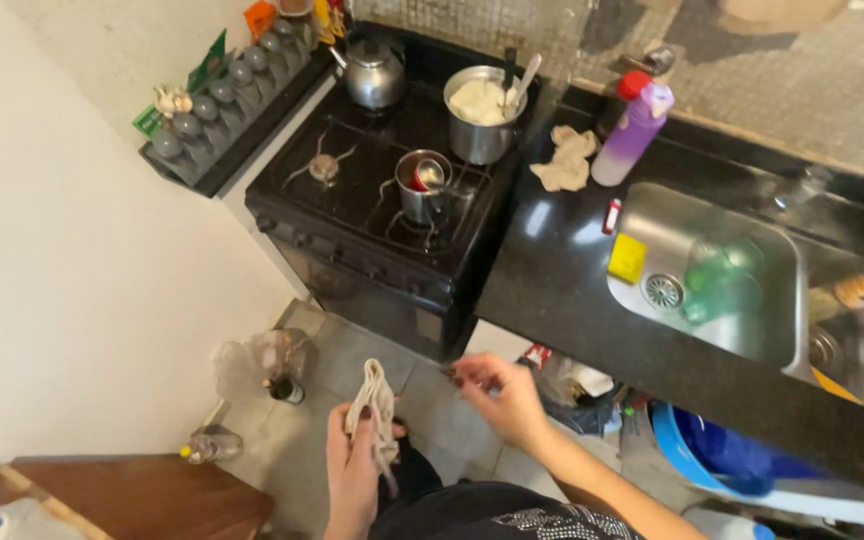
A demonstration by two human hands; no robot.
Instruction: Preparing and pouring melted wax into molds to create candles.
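Cloth (376,415), pale and bunched, hangs low in the frame's centre, clamped in your left hand (354,465) so it stays off the floor; your right hand (500,398) hovers beside it, fingers loosely apart, empty.

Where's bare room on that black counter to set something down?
Best patch: the counter between the stove and sink, in front of the crumpled rag. The back edge is crowded by the purple bottle. The left hand holds a cloth; the right hand is open.
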